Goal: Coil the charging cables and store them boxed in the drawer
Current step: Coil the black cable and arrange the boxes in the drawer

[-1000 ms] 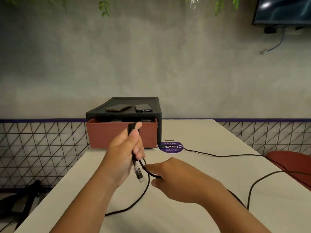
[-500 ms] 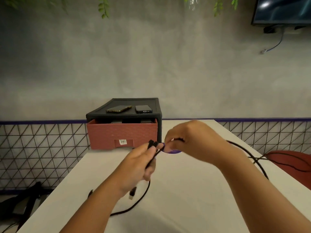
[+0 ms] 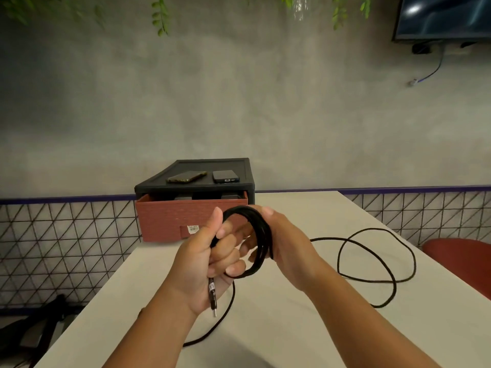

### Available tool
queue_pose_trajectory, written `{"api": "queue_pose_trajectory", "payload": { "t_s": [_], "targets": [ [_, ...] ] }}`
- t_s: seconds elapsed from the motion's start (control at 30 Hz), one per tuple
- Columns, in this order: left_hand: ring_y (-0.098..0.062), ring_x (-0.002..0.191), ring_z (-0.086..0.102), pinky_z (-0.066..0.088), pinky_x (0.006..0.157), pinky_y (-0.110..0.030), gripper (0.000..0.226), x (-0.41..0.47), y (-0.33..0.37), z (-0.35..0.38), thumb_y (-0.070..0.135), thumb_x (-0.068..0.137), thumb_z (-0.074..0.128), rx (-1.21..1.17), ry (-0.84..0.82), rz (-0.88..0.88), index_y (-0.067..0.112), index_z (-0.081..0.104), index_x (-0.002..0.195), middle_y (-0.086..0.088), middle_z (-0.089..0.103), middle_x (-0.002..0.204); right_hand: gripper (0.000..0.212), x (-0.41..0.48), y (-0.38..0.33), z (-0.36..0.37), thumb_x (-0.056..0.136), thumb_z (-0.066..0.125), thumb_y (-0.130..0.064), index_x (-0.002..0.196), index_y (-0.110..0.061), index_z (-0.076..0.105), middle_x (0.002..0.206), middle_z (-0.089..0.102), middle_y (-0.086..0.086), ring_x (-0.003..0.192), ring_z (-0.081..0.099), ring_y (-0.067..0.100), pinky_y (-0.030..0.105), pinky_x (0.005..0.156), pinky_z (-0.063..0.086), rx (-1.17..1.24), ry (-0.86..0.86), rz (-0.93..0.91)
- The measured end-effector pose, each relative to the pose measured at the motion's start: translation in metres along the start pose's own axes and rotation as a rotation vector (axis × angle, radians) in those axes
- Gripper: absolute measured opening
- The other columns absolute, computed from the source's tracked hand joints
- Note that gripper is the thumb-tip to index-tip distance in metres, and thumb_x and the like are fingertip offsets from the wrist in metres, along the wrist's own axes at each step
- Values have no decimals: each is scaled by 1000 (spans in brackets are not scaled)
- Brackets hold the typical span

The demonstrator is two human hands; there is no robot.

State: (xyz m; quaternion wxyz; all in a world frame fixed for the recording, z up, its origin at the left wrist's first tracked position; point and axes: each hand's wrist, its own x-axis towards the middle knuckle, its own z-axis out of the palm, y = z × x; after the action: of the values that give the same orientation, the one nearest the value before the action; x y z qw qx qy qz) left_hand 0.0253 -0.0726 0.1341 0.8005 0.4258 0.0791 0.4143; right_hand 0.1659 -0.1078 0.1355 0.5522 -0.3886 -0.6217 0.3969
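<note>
Since a coil only keeps its shape if one end is anchored, the left hand [image 3: 212, 258] has its grip closed tight round the charging cable [image 3: 261, 235] just above the plug [image 3: 213, 301], which dangles free below the fist. The right hand [image 3: 281, 243] has its grip on the gathered black loops, thumb over the top and fingers showing through the ring, so that each new turn lies on the last. Both hands hold the bundle up in front of the drawer unit [image 3: 212, 166], clear of the bench [image 3: 292, 328].

The uncoiled tail [image 3: 372, 261] sprawls in slack loops to the right of the drawer unit and nearer me, so I'd judge the coiling roughly half done. The red drawer [image 3: 164, 221] stands pulled a little way out, presumably ready to receive the cable; dark shapes sit inside (boxes, perhaps, though I cannot tell).

On top of the drawer unit lie two phones [image 3: 186, 177], side by side.

As for writing: a small white tag [image 3: 211, 286] on the cable above the plug carries dark marks, and a sticker [image 3: 193, 229] sits on the drawer front. Neither is legible from here.
</note>
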Motion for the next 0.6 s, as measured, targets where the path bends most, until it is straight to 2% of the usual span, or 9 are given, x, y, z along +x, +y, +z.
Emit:
{"api": "queue_pose_trajectory", "payload": {
  "t_s": [0.07,0.1,0.17,0.23,0.3,0.43,0.53,0.6],
  "targets": [
    [-2,27,17,29,32,-16,40,1,-1,2,45,80,53,78,85,39,19,45,51,9,22,36,32,1,-4,3,86,45,-35,109,-20,61,85,64,12,72,61,20,28,64,52,-147,21,-9],
    [-2,27,20,31,33,-17,37,1,-1,3,43,79,51,125,114,61,18,43,53,8,22,38,24,2,-4,5,89,49,-28,109,-23,60,83,64,10,71,61,18,28,63,53,-311,60,-11],
    [-5,32,29,38,38,-19,35,0,-3,3,41,78,51,197,127,90,17,41,55,4,28,43,21,4,-5,6,94,46,-15,110,-25,56,75,62,2,64,60,11,24,58,53,-603,145,-5],
    [-10,44,42,44,45,-22,34,0,-4,0,37,80,50,218,92,75,15,40,57,-1,42,54,20,4,-1,4,97,41,-13,111,-20,53,76,61,2,65,59,15,29,60,52,-818,190,-52],
    [-13,50,46,45,50,-25,30,-2,-2,-4,32,83,48,224,44,20,14,46,59,-3,47,60,17,5,5,0,98,39,-15,111,-16,50,82,61,7,73,59,24,37,67,51,-951,215,-96],
    [-6,33,24,37,43,-22,24,-4,2,-8,27,83,47,217,12,-57,10,56,68,6,26,42,22,5,15,4,98,42,-29,109,-12,51,75,58,8,70,57,27,39,65,47,-902,160,-160],
    [-3,31,15,30,35,-19,25,-6,5,-13,30,76,59,67,7,-24,7,68,70,10,17,41,39,5,20,-2,92,46,-49,96,-13,58,64,54,-4,59,49,15,31,57,40,-748,125,-184],
    [-8,38,18,38,42,-20,28,-1,9,-27,25,81,65,-141,-159,-18,2,71,95,7,20,48,44,6,25,-14,87,43,-60,80,-20,58,58,48,-10,57,44,6,26,55,36,-668,220,-220]
  ]
}}
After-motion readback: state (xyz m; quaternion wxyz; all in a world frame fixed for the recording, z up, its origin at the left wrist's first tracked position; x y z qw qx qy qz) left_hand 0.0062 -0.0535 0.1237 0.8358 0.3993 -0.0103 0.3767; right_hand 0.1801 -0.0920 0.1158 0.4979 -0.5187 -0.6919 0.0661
